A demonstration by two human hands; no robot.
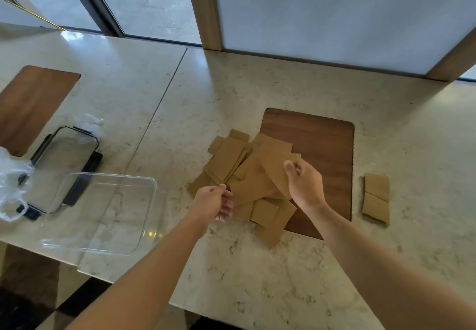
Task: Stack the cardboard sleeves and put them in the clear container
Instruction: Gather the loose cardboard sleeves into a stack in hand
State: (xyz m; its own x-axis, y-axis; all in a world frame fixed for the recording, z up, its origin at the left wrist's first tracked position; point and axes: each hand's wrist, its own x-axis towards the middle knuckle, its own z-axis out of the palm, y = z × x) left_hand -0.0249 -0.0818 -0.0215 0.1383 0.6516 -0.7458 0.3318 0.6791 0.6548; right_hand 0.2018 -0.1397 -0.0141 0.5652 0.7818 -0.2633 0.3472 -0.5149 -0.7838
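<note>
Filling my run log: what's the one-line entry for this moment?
left hand: pinching sleeve edge | right hand: lifting sleeve off pile | container: empty | small stack: started

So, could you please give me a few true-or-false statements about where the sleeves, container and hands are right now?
1. The clear container already holds a stack of sleeves. False: it is empty.
2. The loose pile of cardboard sleeves lies partly on the wooden inlay. True.
3. The right hand is pinching a sleeve at the pile. True.
4. The small neat stack sits to the left of the container. False: it lies on the counter to the right of the inlay.
5. The container's lid is fitted on. False: it lies beside the container.
</note>
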